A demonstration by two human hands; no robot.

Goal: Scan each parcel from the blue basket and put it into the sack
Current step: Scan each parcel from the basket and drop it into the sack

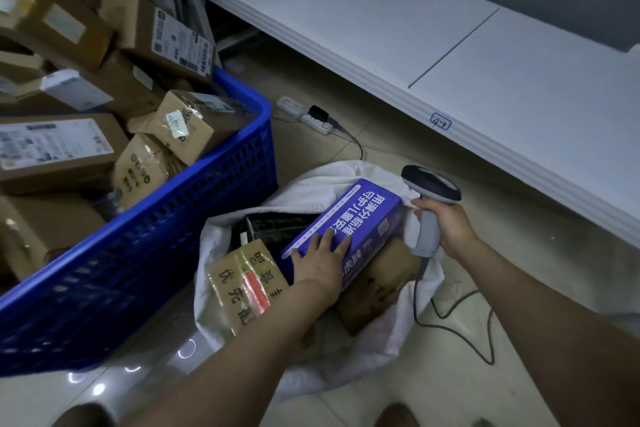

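A blue plastic basket (194,218) on the left holds several brown cardboard parcels (194,125). An open white sack (346,371) lies on the floor at centre. In its mouth rests a purple box (360,215) with white print, on top of other cartons. My left hand (320,262) lies flat on the near end of the purple box, fingers spread over its top. My right hand (446,227) grips the grey handle of a corded barcode scanner (431,184), held just right of the sack.
A low white shelf (450,55) runs across the right and back. A white power strip (304,114) with a black plug lies on the tiled floor behind the sack. The scanner cable (460,326) trails over the floor at right. More cartons pile up at far left.
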